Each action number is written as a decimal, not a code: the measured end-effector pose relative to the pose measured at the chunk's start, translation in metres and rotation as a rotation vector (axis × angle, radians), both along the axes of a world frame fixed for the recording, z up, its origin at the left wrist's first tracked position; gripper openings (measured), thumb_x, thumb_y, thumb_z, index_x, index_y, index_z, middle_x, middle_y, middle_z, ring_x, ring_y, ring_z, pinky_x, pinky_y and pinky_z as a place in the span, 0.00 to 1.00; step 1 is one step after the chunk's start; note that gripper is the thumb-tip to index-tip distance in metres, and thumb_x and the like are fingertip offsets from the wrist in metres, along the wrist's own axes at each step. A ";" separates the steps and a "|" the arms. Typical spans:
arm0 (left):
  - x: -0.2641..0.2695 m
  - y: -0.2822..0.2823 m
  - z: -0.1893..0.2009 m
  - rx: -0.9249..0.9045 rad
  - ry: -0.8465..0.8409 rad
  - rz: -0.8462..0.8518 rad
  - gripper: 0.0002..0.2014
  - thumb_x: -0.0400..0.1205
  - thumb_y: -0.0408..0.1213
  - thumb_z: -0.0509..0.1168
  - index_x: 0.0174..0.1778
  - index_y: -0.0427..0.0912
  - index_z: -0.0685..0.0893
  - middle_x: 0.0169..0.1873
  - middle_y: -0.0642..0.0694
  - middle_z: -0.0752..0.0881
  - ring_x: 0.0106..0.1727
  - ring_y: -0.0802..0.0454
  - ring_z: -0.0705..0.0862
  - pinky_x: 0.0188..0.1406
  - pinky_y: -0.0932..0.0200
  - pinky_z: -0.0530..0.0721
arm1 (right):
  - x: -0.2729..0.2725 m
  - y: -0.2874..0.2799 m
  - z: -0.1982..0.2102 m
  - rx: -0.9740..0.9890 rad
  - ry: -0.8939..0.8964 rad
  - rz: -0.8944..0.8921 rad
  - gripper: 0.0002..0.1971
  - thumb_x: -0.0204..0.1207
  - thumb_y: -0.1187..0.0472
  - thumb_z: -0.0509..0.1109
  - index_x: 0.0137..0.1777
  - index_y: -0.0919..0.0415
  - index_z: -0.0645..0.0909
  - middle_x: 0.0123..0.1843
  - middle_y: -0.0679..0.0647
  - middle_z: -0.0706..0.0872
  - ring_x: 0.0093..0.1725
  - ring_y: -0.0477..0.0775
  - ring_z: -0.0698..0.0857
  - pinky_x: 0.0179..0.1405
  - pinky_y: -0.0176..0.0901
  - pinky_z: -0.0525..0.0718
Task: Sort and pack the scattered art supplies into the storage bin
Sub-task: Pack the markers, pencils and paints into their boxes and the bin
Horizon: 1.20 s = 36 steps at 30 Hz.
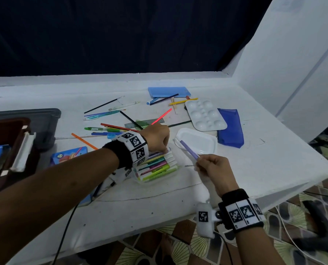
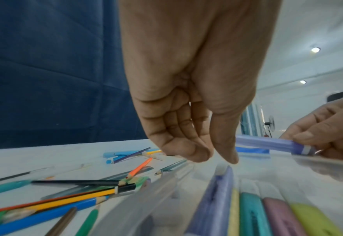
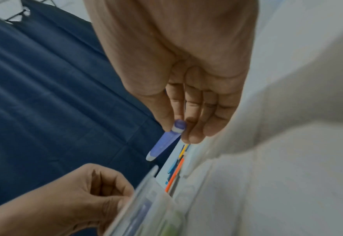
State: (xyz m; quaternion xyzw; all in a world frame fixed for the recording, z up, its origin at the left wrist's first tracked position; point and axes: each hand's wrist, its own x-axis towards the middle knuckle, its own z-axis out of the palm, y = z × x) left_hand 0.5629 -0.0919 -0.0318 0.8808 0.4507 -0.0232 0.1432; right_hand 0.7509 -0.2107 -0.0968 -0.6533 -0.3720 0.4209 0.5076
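Note:
A clear plastic case (image 1: 138, 179) of coloured highlighters lies open on the white table, its lid (image 1: 201, 145) beside it to the right. My left hand (image 1: 165, 149) hangs over the case's far end. Its fingers are curled and the tips (image 2: 203, 154) sit just above a purple highlighter in the case (image 2: 136, 207), with nothing between them. My right hand (image 1: 198, 159) pinches one end of a purple marker (image 1: 189, 149) and holds it over the lid, right of the case. The marker (image 3: 164, 143) points away from the palm. The dark storage bin (image 1: 50, 119) stands at the far left.
Loose pencils and pens (image 1: 111, 129) lie scattered behind the case. A white paint palette (image 1: 205, 115), a dark blue pouch (image 1: 232, 129) and a light blue pencil case (image 1: 168, 91) lie further back. A crayon box (image 1: 69, 155) sits by the bin. The table's edge runs close on the right.

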 end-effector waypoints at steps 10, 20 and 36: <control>-0.070 -0.001 0.010 -0.061 -0.072 0.159 0.06 0.76 0.37 0.75 0.46 0.42 0.92 0.39 0.51 0.85 0.42 0.56 0.81 0.36 0.63 0.73 | -0.007 0.024 0.052 0.131 -0.742 0.339 0.05 0.76 0.61 0.75 0.49 0.59 0.90 0.42 0.50 0.91 0.41 0.48 0.87 0.43 0.40 0.81; -0.087 -0.013 0.002 -0.153 -0.099 0.155 0.09 0.80 0.30 0.69 0.52 0.38 0.92 0.31 0.49 0.86 0.34 0.51 0.87 0.45 0.51 0.90 | -0.045 0.055 0.058 0.105 -1.130 0.777 0.08 0.77 0.62 0.73 0.54 0.57 0.91 0.48 0.54 0.91 0.46 0.53 0.86 0.47 0.42 0.78; -0.086 -0.013 0.001 -0.142 -0.091 0.162 0.13 0.79 0.25 0.66 0.56 0.38 0.90 0.46 0.40 0.91 0.38 0.51 0.84 0.49 0.52 0.88 | -0.056 0.076 0.053 0.085 -1.335 0.851 0.07 0.76 0.61 0.74 0.52 0.56 0.90 0.52 0.53 0.90 0.54 0.55 0.84 0.54 0.47 0.83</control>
